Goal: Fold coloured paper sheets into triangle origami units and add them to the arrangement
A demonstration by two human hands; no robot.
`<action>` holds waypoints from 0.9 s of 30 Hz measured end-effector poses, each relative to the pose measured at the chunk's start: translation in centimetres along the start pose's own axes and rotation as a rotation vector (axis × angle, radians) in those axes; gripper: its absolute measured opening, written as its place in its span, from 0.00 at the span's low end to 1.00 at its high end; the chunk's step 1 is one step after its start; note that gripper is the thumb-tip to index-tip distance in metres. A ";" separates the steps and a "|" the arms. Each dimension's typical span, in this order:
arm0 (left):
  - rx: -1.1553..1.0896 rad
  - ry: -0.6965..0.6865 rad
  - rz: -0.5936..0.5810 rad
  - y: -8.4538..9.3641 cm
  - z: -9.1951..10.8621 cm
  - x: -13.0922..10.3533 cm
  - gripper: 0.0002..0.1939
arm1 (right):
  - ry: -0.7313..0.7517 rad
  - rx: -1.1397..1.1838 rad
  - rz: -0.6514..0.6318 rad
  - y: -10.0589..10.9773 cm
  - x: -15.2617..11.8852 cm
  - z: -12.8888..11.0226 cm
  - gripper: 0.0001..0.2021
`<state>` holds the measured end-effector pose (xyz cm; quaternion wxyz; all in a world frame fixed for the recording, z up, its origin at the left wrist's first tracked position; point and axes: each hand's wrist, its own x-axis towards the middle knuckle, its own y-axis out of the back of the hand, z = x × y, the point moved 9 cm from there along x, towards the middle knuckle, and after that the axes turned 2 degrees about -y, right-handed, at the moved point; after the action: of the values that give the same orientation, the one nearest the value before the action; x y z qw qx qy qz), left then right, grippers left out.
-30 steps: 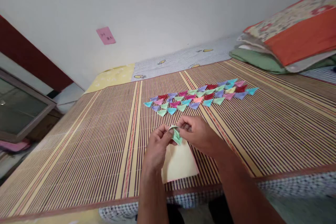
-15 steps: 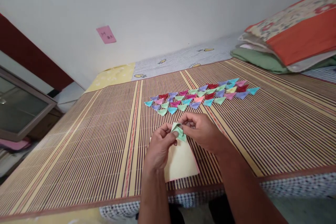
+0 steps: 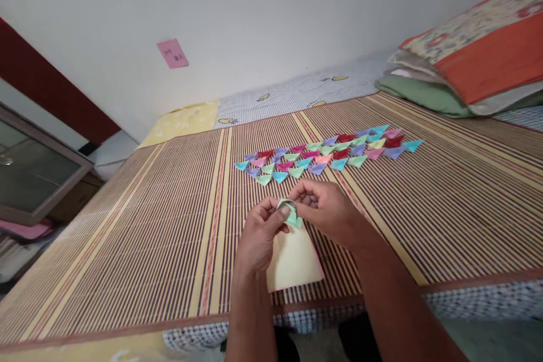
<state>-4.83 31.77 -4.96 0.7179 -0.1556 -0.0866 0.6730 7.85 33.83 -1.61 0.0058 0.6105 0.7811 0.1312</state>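
A small piece of folded pale green paper (image 3: 292,218) is pinched between my two hands. My left hand (image 3: 263,232) grips its left side, the thumb lying across the front. At its right edge, the fingertips of my right hand (image 3: 324,209) are closed on it. Below the hands, a cream sheet of paper (image 3: 296,263) with a pink edge lies on the striped mat (image 3: 178,237). Beyond them, several small folded paper triangles (image 3: 317,168) in green, blue, red, pink and purple lie in slanting rows.
At the far right, a floral and orange pillow (image 3: 487,62) rests on folded green bedding (image 3: 424,95). A pink note (image 3: 172,54) is on the white wall behind. To the left stands a glass-fronted cabinet (image 3: 38,164).
My left thumb has shifted up and right over the green paper, covering more of its middle. Otherwise both hands keep nearly the same place; the view has tilted slightly.
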 end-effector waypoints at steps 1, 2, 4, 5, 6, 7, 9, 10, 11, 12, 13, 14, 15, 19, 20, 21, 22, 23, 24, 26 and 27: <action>-0.009 0.003 -0.004 0.0 0.0 0.0 0.17 | 0.004 -0.001 0.020 0.3 0.0 0.0 0.04; -0.018 0.005 0.000 0.1 0.0 0.0 0.17 | 0.009 -0.009 0.042 0.5 0.0 0.0 0.04; -0.036 0.006 0.031 0.4 0.0 0.1 0.17 | 0.036 -0.041 0.083 1.1 -0.2 -0.6 0.04; -0.039 0.003 0.055 0.6 0.0 0.1 0.17 | 0.059 -0.069 0.093 1.2 -0.4 -1.1 0.03; -0.039 -0.004 0.083 0.9 0.1 0.1 0.18 | 0.092 -0.099 0.101 1.3 -0.6 -1.8 0.02; -0.037 -0.017 0.113 1.1 0.2 0.2 0.18 | 0.122 -0.134 0.094 1.2 -0.7 -2.4 0.03; -0.028 -0.043 0.162 1.5 0.3 0.1 0.18 | 0.159 -0.217 0.089 0.9 -1.1 -3.4 0.04; -0.022 -0.053 0.181 1.7 0.4 0.1 0.18 | 0.160 -0.254 0.085 0.7 -1.1 -3.6 0.04; -0.013 -0.063 0.196 1.8 0.4 0.1 0.17 | 0.150 -0.284 0.085 0.6 -1.2 -3.7 0.04; -0.002 -0.071 0.206 1.9 0.5 0.1 0.16 | 0.133 -0.305 0.086 0.5 -1.1 -3.5 0.05; 0.012 -0.081 0.212 1.9 0.5 0.0 0.16 | 0.116 -0.319 0.086 0.4 -1.1 -3.3 0.05; 0.027 -0.091 0.212 2.0 0.6 0.0 0.15 | 0.104 -0.325 0.089 0.4 -1.0 -3.1 0.05; 0.043 -0.100 0.207 1.9 0.6 0.0 0.14 | 0.097 -0.326 0.090 0.3 -0.9 -3.0 0.06; 0.077 -0.102 0.141 1.6 0.7 0.1 0.10 | 0.102 -0.337 0.101 0.5 -1.0 -2.9 0.06; 0.080 -0.096 0.123 1.5 0.7 0.1 0.10 | 0.103 -0.343 0.104 0.5 -1.0 -2.9 0.06; 0.082 -0.090 0.110 1.4 0.7 0.1 0.10 | 0.103 -0.350 0.108 0.6 -1.0 -3.0 0.06; 0.082 -0.084 0.100 1.4 0.6 0.1 0.10 | 0.103 -0.354 0.112 0.6 -1.1 -3.1 0.06; 0.082 -0.080 0.095 1.4 0.6 0.2 0.10 | 0.101 -0.355 0.113 0.6 -1.1 -3.1 0.06; 0.082 -0.077 0.093 1.4 0.5 0.2 0.10 | 0.096 -0.353 0.114 0.6 -1.1 -3.1 0.06; 0.083 -0.073 0.092 1.4 0.4 0.3 0.10 | 0.083 -0.346 0.108 0.5 -1.1 -3.1 0.06; 0.088 -0.072 0.093 1.4 0.3 0.4 0.09 | 0.077 -0.342 0.103 0.4 -1.1 -3.0 0.06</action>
<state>-6.20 32.23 -5.16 0.6883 -0.1037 -0.0754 0.7140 7.98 32.23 1.24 0.0731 0.6342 0.7148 0.2855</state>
